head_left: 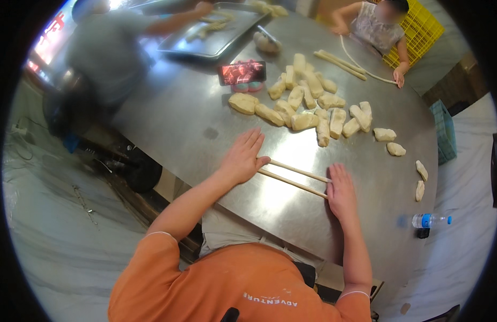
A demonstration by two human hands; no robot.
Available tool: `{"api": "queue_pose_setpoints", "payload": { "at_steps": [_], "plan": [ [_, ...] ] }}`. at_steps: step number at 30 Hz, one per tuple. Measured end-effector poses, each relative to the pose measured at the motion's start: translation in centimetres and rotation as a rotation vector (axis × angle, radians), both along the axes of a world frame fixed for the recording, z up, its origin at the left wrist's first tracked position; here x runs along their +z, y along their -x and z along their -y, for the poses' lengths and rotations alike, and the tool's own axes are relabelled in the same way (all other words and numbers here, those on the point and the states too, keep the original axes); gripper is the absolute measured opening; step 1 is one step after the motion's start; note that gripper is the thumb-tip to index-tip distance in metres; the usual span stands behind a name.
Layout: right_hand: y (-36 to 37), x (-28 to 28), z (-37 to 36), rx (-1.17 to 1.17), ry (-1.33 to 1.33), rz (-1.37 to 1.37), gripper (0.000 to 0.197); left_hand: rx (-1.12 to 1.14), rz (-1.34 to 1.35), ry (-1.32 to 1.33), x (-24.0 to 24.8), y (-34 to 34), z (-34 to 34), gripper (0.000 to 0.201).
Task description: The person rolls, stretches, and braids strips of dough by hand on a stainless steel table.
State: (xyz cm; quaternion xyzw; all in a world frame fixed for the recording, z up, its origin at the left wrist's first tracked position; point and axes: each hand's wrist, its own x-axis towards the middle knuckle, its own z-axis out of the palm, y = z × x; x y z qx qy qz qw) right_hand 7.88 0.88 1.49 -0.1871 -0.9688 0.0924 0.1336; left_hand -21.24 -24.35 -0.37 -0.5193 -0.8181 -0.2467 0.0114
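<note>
Two thin, pale dough ropes [294, 185] lie side by side on the steel table, stretched between my hands. My left hand [242, 156] lies flat with its fingers out, covering their left ends. On their right ends rests my right hand [341, 192], also flat, fingers stretched forward. The parts of the ropes under both palms are hidden. Just beyond my hands a cluster of thick dough pieces [304, 122] is spread over the table. A few smaller dough pieces [396, 149] trail off toward the right edge.
A phone [242, 73] stands propped up beyond my left hand. Behind it is a metal tray [216, 45] with twisted dough, where a blurred person reaches in. Across the table another person holds a long dough rope [361, 63]. A water bottle [428, 220] is at the right.
</note>
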Motion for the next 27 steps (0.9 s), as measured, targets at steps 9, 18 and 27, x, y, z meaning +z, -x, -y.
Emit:
{"api": "queue_pose_setpoints", "payload": {
  "at_steps": [9,18,27],
  "plan": [
    [-9.3,1.0,0.9,-0.119,0.597,0.006,0.019,-0.184,0.135,0.232,1.9,-3.0,13.6,0.044],
    [-1.2,1.6,0.8,0.109,0.044,-0.13,0.013,-0.255,0.05,0.061,2.2,1.1,1.6,0.048],
    [-3.1,4.8,-2.9,-0.51,0.67,-0.063,0.017,-0.012,0.172,0.08,-0.5,-0.5,4.5,0.04]
  ]
}}
